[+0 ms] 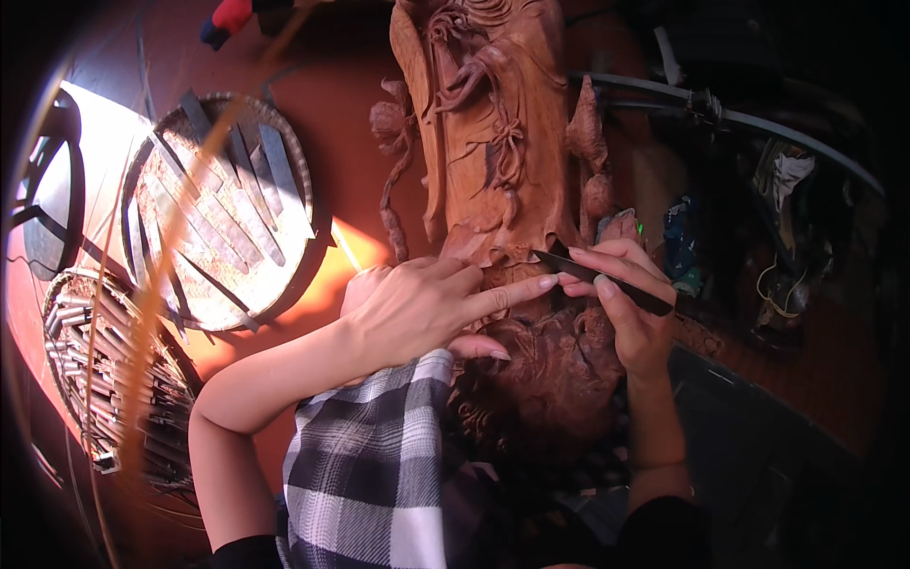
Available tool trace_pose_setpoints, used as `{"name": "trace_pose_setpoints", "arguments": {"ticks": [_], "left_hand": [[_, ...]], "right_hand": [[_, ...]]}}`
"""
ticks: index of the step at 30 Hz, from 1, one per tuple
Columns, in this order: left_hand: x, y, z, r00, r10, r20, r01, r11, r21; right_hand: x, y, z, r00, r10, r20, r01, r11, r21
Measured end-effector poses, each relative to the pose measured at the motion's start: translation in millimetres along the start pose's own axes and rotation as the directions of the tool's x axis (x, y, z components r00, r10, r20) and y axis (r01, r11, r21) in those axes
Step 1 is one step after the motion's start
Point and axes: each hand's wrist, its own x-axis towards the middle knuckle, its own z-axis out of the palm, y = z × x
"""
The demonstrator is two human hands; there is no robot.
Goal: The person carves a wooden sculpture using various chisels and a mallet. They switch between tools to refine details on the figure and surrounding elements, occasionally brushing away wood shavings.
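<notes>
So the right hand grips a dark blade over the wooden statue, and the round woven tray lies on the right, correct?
No, the head view shows the round woven tray on the left; the right hand does grip the blade over the wooden statue.

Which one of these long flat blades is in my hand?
The dark, pointed blade in your right hand, above the carved figure; the other flat blades lie loose across the round basket to your left.

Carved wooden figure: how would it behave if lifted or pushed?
The figure is probably heavy, given its length and thickness. It looks stiff, being carved wood. Its narrow left stem may snap, standing mostly clear of the rest.
</notes>
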Motion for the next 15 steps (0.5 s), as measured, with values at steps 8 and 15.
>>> {"name": "trace_pose_setpoints", "arguments": {"ticks": [8, 15], "left_hand": [[7.8, 11.5, -5.4, 0.973, -0.172, 0.151, 0.178, 0.984, -0.030], [4.7, 8.1, 11.9, 0.986, -0.161, -0.034, 0.161, 0.987, 0.001]], "right_hand": [[21.3, -6.5, 17.8, 0.996, -0.067, -0.057, 0.046, 0.949, -0.312], [23.3, 2.1, 21.6, 0.993, -0.042, -0.107, 0.013, 0.966, -0.259]]}}
